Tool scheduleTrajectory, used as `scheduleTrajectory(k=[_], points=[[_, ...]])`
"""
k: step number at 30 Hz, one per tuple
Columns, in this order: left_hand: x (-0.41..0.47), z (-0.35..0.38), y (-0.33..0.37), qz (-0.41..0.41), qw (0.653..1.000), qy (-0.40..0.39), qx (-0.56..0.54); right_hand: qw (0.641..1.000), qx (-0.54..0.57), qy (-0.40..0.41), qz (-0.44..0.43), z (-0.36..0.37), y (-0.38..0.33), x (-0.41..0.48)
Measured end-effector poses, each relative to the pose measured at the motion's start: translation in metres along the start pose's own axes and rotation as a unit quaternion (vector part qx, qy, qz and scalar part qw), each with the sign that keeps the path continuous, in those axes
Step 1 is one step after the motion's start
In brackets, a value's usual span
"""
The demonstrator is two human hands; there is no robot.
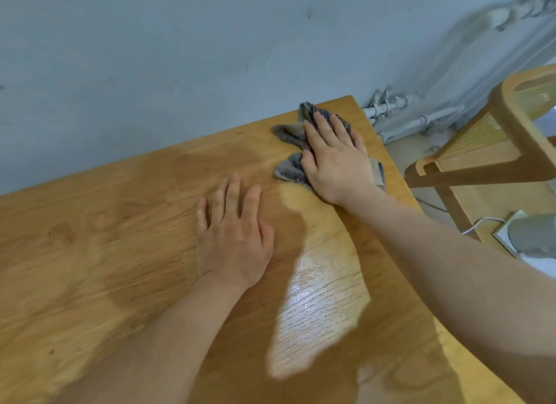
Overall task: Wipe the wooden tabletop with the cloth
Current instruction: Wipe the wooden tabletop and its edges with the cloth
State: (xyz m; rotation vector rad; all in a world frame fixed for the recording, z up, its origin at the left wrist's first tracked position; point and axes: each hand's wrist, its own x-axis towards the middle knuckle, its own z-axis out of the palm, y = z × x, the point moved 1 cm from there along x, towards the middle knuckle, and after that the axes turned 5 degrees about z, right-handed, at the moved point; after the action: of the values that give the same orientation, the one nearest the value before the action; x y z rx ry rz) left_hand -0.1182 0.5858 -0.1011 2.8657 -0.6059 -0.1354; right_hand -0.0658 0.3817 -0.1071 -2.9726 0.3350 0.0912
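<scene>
Head view: right hand presses cloth near chair

Cloth grey, faint stripes; tabletop honey-brown w/ grain.

Both hands flat, palms down

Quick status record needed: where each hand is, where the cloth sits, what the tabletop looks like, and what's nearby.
right hand: flat, palm down on the cloth, near the table's far right corner
left hand: flat on bare wood, fingers spread, holding nothing
cloth: grey, crumpled, pressed under the right hand
tabletop: wooden, shiny wet-looking streak between the forearms
chair: wooden, beyond the table's right edge
wall: grey, behind the table
</scene>
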Motion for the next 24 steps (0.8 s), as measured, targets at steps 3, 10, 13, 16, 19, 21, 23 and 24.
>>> scheduleTrajectory(k=[3, 10, 13, 16, 19, 21, 23, 24], points=[[0.004, 0.000, -0.002, -0.001, 0.999, -0.028, 0.022, 0.999, 0.009, -0.011, 0.039, 0.001, -0.013, 0.033], [0.027, 0.009, 0.047, -0.072, 0.996, -0.049, 0.020, 0.983, -0.023, -0.044, -0.176, -0.006, 0.017, -0.025], [0.033, 0.011, 0.052, -0.085, 0.996, -0.024, 0.021, 0.994, -0.019, -0.034, -0.105, -0.016, 0.059, -0.001], [0.031, 0.013, 0.051, -0.075, 0.996, -0.020, 0.036, 0.999, 0.010, -0.020, 0.026, -0.012, 0.059, 0.041], [0.034, 0.013, 0.052, -0.083, 0.996, -0.018, 0.037, 0.990, 0.031, 0.008, 0.134, -0.004, 0.023, 0.074], [0.036, 0.013, 0.052, -0.088, 0.995, -0.016, 0.039, 0.992, 0.037, 0.015, 0.117, -0.004, 0.001, 0.080], [0.034, 0.013, 0.053, -0.088, 0.995, -0.015, 0.042, 1.000, 0.029, 0.004, 0.011, -0.002, -0.013, 0.062], [0.031, 0.013, 0.054, -0.090, 0.995, -0.016, 0.042, 0.998, 0.021, 0.003, -0.051, -0.002, -0.016, 0.045]])
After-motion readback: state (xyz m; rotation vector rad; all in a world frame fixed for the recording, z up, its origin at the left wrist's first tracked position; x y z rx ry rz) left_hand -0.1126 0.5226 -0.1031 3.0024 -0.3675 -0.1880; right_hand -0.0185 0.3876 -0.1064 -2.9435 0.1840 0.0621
